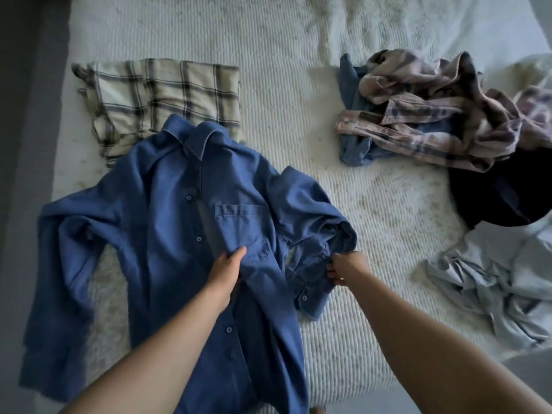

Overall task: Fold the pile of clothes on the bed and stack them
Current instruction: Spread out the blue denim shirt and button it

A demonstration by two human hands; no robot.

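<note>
Near the front edge of the bed [298, 70], the blue shirt [167, 234] lies face up, collar toward the far edge, hem hanging over the front edge. The left hand [225, 271] rests on its front below the chest pocket, fingers relaxed and flat. The right hand [343, 268] pinches the bunched right sleeve. Farther back, a folded checked shirt [161, 97] lies just behind the collar. Toward the right edge sits the unfolded pile [433, 115], with a pale crumpled garment [493, 294] nearer.
</note>
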